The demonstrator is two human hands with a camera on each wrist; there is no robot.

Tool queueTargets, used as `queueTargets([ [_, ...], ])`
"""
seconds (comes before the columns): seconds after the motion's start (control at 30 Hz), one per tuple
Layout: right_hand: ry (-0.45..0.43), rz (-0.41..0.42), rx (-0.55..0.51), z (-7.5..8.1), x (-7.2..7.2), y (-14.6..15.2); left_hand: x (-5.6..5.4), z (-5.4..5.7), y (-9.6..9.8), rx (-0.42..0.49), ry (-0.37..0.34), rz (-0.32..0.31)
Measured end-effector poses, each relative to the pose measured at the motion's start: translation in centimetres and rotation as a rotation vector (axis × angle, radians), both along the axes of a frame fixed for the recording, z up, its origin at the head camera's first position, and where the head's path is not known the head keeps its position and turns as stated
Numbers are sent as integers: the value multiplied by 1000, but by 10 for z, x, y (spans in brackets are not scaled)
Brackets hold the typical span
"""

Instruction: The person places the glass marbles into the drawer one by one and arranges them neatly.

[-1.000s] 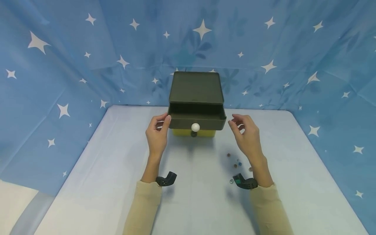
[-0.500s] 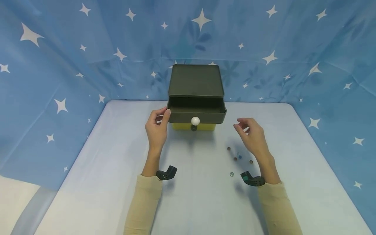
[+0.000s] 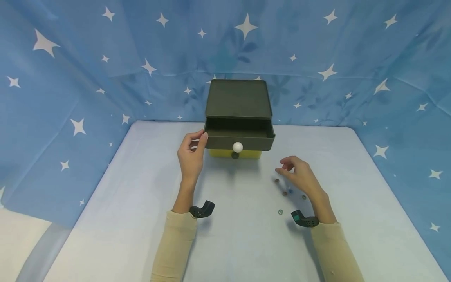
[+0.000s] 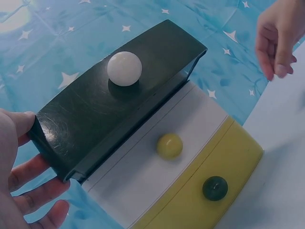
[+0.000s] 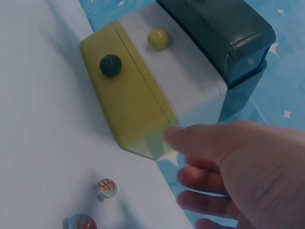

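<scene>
Glass, round, swirly marbles [image 5: 106,188] lie right of the dark green plastic drawer [image 3: 223,143]. They look light but slippery: pinch their sides. The left hand [image 3: 191,154] grips the drawer's corner; the right hand [image 3: 299,175] curves loosely, empty.

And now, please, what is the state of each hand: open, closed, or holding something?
Left hand: holding the drawer at its left front corner.
Right hand: open, nothing visible in it, near the marbles.
</scene>
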State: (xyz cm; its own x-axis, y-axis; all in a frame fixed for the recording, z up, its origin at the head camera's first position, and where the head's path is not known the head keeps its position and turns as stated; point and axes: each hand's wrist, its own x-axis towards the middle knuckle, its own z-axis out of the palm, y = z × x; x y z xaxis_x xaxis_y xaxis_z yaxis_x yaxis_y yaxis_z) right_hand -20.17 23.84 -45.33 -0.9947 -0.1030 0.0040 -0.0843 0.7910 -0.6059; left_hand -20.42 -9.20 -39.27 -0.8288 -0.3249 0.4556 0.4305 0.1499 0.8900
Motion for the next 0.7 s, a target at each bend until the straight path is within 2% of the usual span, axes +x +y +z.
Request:
queueTargets([
  [0.2, -129, 47, -7, -9, -4, 6, 1, 0, 1, -1, 0, 0],
  [0.5, -191, 140, 20, -18, -7, 11, 2, 1, 0, -6, -9, 14],
  [0.7, -207, 144, 15, -20, -6, 12, 3, 3, 2, -10, -4, 4],
])
